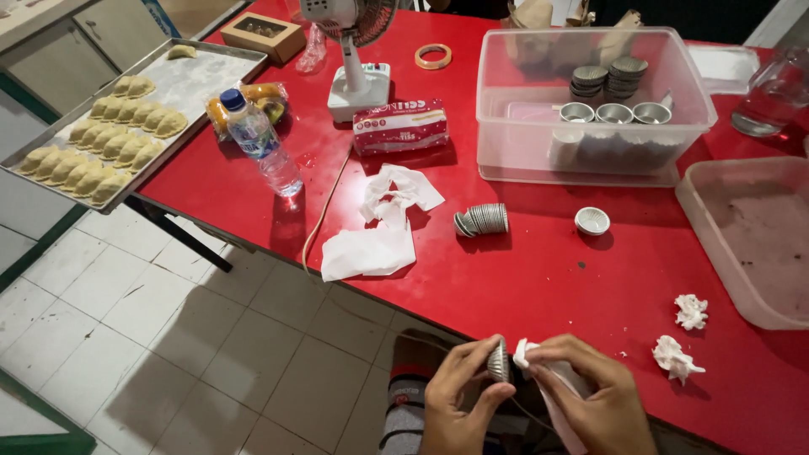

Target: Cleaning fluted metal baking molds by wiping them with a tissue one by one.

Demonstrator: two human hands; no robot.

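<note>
The left hand [459,396] pinches a small fluted metal mould [499,363] between thumb and fingers, just off the red table [522,286]'s near edge; the right hand [590,396], touching it, closes around a white tissue [539,358] pressed against the mould. Beyond the hands lie a toppled stack of moulds [482,221], a single mould [592,221] and flat tissues [379,232]; right of the right hand sit two crumpled tissue wads [681,337].

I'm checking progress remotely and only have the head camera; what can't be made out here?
- Small metal mould in the left hand: its inside is turned away, fingers cover part.
- Tissue in the right hand: mostly wrapped by the grip.
- Fan: top cut off by the frame edge.
- Moulds in the clear tub: blurred by its wall, uncountable.
- Glass jug: cut off at right.
</note>
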